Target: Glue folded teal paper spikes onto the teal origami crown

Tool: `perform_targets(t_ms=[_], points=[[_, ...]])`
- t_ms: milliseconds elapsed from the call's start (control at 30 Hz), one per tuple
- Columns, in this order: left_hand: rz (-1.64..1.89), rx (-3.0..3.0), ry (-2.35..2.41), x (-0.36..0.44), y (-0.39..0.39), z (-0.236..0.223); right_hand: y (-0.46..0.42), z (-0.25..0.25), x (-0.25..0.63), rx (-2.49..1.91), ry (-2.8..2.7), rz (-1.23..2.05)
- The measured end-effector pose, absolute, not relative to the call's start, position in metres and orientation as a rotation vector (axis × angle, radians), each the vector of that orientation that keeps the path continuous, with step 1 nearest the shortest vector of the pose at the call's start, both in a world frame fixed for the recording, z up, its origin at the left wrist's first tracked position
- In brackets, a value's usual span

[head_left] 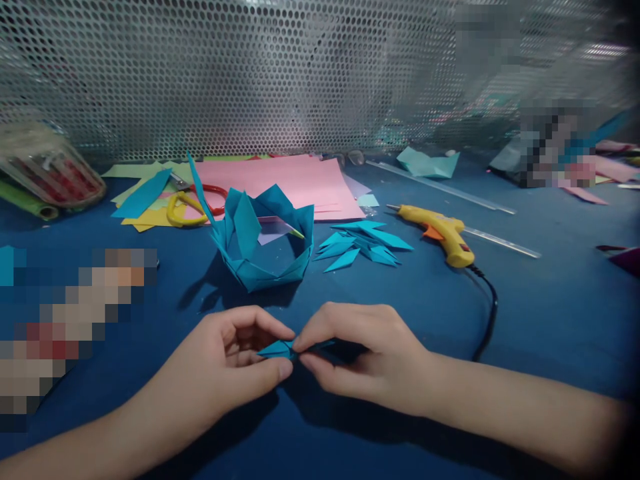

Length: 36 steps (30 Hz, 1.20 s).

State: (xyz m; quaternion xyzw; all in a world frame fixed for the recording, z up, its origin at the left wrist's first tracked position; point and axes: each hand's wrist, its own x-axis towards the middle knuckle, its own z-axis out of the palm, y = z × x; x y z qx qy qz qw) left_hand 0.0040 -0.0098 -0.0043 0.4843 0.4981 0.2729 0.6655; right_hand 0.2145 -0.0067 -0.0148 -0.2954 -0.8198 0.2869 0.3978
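Note:
Between my two hands is a small folded blue paper piece (277, 349) with pointed ends. My left hand (235, 360) pinches it from the left, thumb below and fingers above. From the other side, my right hand (363, 347) grips it between thumb and forefinger, hiding part of it. Just beyond my hands stands a ring of folded blue paper (250, 263) with upright points, one strip rising tall at its left. To its right lies a loose pile of similar pointed blue pieces (367, 243).
A yellow glue gun (435, 230) lies at right, its black cord running toward me. Clear glue sticks (450, 190) lie behind it. Pink paper sheets (270, 183), scissors (187, 208) and a tilted jar (50, 167) sit toward the perforated metal screen (250, 80).

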Motion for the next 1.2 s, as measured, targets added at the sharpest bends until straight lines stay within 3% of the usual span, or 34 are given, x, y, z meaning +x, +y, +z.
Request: perform_targets(t_ms=[367, 1200], points=[[0.696, 1.225, 1.199, 0.011, -0.015, -0.003, -0.014, -0.012, 0.206, -1.035, -1.842, 1.085], [0.563, 1.045, 1.162, 0.004, -0.010, -0.003, -0.010, -0.019, 0.220, -0.623, -2.230, 0.441]])
